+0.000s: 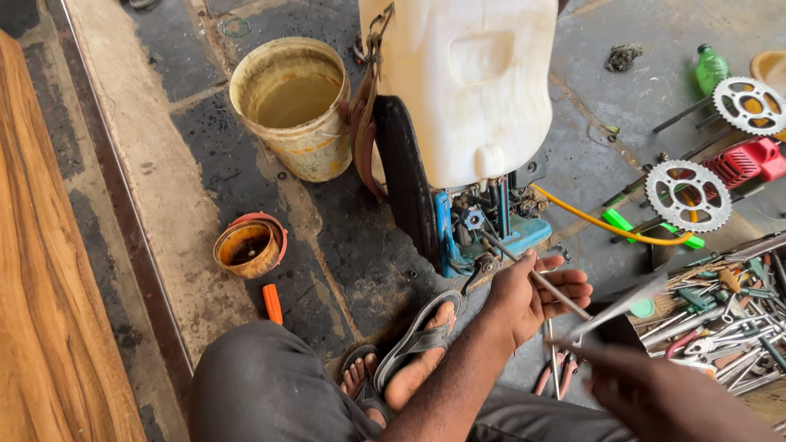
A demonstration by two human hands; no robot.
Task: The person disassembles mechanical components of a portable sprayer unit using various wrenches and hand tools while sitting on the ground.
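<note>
Work looks mid-way: left hand [528,299] has its fingers closed around a thin steel rod [524,266] running up into the blue pump base [483,233] under the white plastic tank [463,82], nothing yet detached. Right hand [655,397], motion-blurred, grips a slim grey metal tool [618,311] near the rod. Greasy spanners [720,319] and toothed sprockets [688,195] litter the concrete floor [205,164]
</note>
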